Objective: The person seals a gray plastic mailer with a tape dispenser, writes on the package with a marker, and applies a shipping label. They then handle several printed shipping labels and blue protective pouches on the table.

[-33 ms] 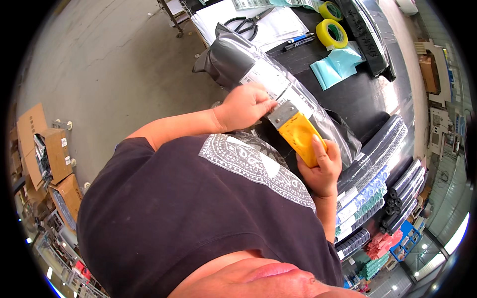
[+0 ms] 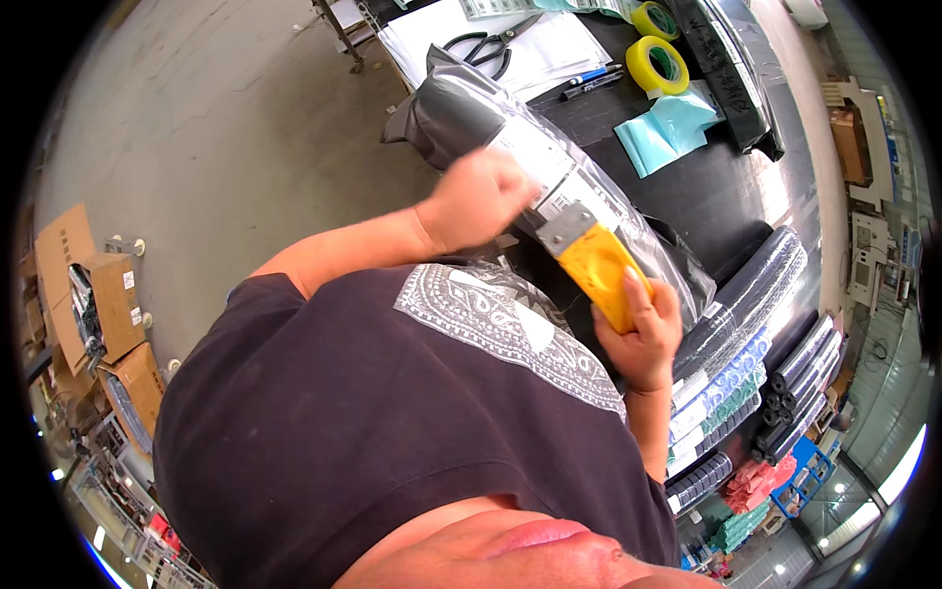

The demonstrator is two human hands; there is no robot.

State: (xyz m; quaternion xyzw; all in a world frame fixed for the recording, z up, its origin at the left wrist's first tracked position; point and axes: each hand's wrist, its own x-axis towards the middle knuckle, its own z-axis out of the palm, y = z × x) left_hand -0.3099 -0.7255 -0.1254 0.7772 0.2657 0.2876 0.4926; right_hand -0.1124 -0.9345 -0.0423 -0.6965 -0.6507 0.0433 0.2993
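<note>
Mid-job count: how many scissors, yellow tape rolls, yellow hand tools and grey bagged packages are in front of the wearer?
Scissors: 1
Yellow tape rolls: 2
Yellow hand tool: 1
Grey bagged package: 1
Total: 5

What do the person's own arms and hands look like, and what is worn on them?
The left hand and right hand wear no gloves, and both forearms are bare. The dark fabric T-shirt has short sleeves and a white paisley print.

Tool (image 2: 601, 272) in right grip (image 2: 646, 339): yellow, grey end
Parcel (image 2: 461, 110) beyond grip: grey
Worktop (image 2: 724, 201): black
Shirt (image 2: 343, 393): dark, white paisley
</note>
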